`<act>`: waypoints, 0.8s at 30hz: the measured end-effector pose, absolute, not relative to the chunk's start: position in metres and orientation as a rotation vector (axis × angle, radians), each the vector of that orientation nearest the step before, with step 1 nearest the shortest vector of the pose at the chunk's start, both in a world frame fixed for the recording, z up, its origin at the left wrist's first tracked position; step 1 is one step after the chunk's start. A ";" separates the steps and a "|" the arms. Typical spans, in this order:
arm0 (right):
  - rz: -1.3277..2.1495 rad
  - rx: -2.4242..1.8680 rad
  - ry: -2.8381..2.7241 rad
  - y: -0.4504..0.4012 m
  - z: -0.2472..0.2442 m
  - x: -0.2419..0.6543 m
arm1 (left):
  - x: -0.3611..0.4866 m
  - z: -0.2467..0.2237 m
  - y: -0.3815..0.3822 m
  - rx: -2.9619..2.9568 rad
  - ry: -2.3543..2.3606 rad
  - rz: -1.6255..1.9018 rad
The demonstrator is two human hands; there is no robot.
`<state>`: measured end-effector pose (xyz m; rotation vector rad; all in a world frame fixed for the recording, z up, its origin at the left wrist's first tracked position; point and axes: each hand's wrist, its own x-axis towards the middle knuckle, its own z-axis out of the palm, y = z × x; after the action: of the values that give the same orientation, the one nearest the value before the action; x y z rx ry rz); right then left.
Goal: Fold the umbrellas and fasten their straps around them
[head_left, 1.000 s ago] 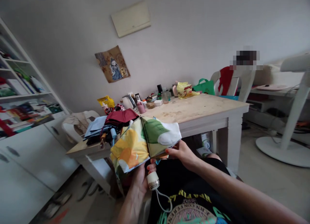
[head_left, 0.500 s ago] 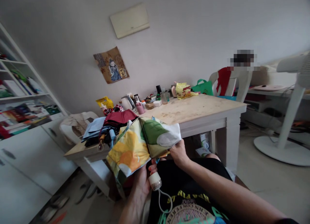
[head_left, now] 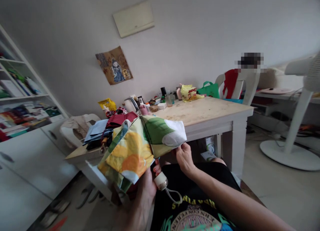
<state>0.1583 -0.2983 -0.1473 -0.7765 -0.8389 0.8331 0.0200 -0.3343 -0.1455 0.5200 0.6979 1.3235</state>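
A folding umbrella (head_left: 135, 151) with yellow, orange, green and white panels is held above my lap, its canopy loosely folded and partly spread. My left hand (head_left: 149, 182) is closed around it near the handle, fingers curling from beneath. The white handle (head_left: 161, 181) with a looped wrist strap sticks out beside that hand, pointing toward me. My right hand (head_left: 185, 157) pinches the lower edge of the green and white panel. The umbrella's shaft is hidden by fabric and fingers.
Ahead stands a wooden table (head_left: 207, 111) bearing dark red fabric (head_left: 122, 121), folded blue cloth (head_left: 96, 131), a kettle (head_left: 131, 105), bottles and a yellow packet (head_left: 188, 92). A white fan (head_left: 295, 124) stands right. A person (head_left: 250, 61) sits by a white chair (head_left: 251, 86).
The canopy's left part has spread out further left and down. My right hand has shifted slightly along the panel edge, and the handle with its strap has tilted a little.
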 end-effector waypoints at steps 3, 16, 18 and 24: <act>0.834 -0.800 -0.937 -0.314 -0.144 0.160 | 0.021 -0.138 -0.335 0.493 0.726 1.352; 0.566 -0.941 -1.149 -0.300 -0.134 0.184 | 0.002 -0.131 -0.335 0.356 0.717 1.280; 0.522 -0.937 -1.184 -0.296 -0.129 0.182 | 0.004 -0.133 -0.335 0.357 0.714 1.271; 0.434 -1.045 -1.128 -0.299 -0.134 0.179 | 0.005 -0.141 -0.332 0.460 0.724 1.289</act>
<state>0.1791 -0.2989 -0.1335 -1.0450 -1.1283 0.4341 0.0045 -0.3322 -0.1408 0.4604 0.7244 1.2891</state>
